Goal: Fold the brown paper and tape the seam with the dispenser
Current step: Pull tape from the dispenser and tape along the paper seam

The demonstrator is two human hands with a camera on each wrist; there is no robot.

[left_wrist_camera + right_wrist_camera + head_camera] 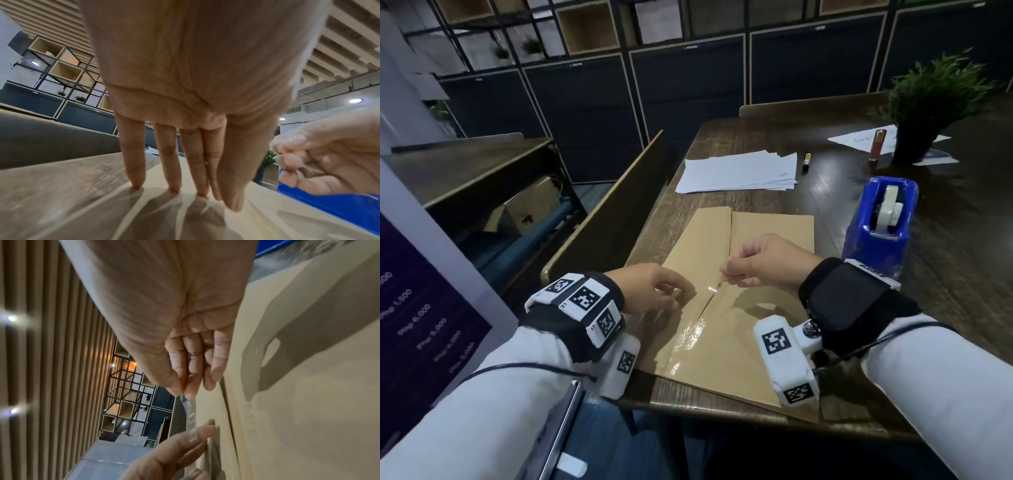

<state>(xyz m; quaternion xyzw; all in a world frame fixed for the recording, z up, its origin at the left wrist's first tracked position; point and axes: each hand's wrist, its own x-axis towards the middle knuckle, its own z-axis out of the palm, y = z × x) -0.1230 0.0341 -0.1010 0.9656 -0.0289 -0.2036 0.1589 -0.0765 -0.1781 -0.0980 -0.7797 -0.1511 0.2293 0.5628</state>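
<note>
Fingers (185, 369) of the right hand (763, 263) are curled in, and the thumb and first finger pinch one end of a clear strip of tape (190, 412). Fingers (131, 162) of the left hand (654, 291) are straight, and their tips press down on the brown paper (770, 236) just left of the seam (730, 236). I cannot tell if they also hold down the other end of the strip.

Both hands sit over the seam, about halfway along it. The paper lies flat on the table (945, 274), with its two flaps folded in so they meet at the seam. The part of the seam near the person is shiny, so it looks taped already. The far part looks bare.

The blue dispenser (876, 222) stands on the table just right of the paper, past the right wrist. A stack of white sheets (739, 171) lies beyond the far end of the seam, and a plant pot (914, 144) stands farther off to the right.

To do this step well, I think the strip should be pulled tight and kept right over the seam, half on each flap. Lay it down slowly from the left hand's side, then rub it flat. If the paper slips, the flaps could open, so the left hand should press firmly
</note>
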